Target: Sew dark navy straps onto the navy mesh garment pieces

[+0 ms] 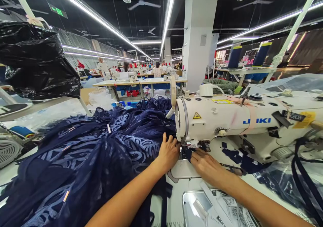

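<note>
A white sewing machine (pixel 202 119) stands in front of me, its needle area low at its left end. My left hand (pixel 169 153) is just left of the needle, fingers curled onto the navy lace garment (pixel 141 146). Close to the presser foot on the right, my right hand (pixel 205 163) pinches a small dark navy edge of fabric (pixel 186 153). The fingertips of both hands are partly hidden by the machine head and cloth. A large heap of the same navy lace fabric spreads over the table to my left.
A metal tray (pixel 188 200) with printed labels (pixel 227 203) lies at the front. Navy scraps (pixel 234 156) and bagged navy straps (pixel 275 180) are on the right. A black plastic bag (pixel 37 62) hangs at left. Thread cones (pixel 234 57) stand behind; people work farther back.
</note>
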### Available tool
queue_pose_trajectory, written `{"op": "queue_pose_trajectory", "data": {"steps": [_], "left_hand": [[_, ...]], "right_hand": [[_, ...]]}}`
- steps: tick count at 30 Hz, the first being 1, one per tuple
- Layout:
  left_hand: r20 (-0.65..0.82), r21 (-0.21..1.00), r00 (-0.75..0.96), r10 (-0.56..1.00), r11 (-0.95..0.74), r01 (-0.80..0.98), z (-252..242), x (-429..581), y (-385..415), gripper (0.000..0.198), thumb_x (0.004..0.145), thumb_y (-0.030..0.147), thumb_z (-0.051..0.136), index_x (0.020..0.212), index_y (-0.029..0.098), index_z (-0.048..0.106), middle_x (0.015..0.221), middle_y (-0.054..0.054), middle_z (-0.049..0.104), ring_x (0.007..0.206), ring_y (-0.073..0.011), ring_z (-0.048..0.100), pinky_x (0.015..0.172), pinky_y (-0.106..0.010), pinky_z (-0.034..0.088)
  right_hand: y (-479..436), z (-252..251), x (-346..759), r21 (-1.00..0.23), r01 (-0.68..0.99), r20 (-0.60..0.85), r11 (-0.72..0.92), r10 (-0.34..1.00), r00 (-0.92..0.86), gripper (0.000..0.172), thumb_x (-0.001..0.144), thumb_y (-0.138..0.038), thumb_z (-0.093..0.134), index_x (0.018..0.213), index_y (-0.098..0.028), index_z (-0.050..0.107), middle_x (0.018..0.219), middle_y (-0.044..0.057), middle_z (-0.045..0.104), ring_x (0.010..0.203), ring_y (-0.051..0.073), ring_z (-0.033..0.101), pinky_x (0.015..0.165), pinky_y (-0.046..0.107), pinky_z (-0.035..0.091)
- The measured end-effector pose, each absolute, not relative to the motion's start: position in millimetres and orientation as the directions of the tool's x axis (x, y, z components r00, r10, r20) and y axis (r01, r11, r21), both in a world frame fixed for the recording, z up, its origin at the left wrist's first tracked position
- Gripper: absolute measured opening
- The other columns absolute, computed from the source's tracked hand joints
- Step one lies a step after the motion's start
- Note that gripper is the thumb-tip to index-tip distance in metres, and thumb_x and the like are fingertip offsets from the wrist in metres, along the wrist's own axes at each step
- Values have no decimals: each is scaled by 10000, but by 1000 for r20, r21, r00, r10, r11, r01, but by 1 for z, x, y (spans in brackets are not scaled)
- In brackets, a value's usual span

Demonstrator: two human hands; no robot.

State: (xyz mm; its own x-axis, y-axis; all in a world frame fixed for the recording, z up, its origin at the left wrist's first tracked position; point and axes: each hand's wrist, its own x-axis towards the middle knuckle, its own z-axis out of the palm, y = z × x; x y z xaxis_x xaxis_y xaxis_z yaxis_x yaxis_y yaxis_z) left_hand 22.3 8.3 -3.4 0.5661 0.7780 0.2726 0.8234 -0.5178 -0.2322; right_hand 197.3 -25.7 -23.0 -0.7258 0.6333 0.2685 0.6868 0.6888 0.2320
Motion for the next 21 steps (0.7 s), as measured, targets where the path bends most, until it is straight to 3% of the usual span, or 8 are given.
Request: {"op": "queue_pose_trajectory", "data": {"steps": [7,12,21], "left_hand": [[272,-237,572,774,-522,819,-6,25,16,208,820,183,449,913,163,635,962,-106,599,1049,-291,419,990,-584,175],[299,-230,567,767,-519,823,-9,26,20,236,812,165,447,980,161,612,1004,-111,593,1046,-286,424,985,-581,188],[275,-187,517,810,-483,856,-4,22,13,239,802,175,445,955,140,625,987,-125,598,1005,-290,463,969,-572,221]], "right_hand": [[-29,-16,188,272,685,255,676,635,-729,253,638,82,475,760,-113,583,779,90,591,761,206,578,880,343,423],[-28,-18,183,280,711,287,645,650,-703,186,696,34,492,720,-129,579,751,82,592,750,210,577,827,343,448],[-11,-16,211,289,745,316,601,675,-667,215,704,28,492,750,-152,600,787,67,621,743,196,576,719,317,453]]}}
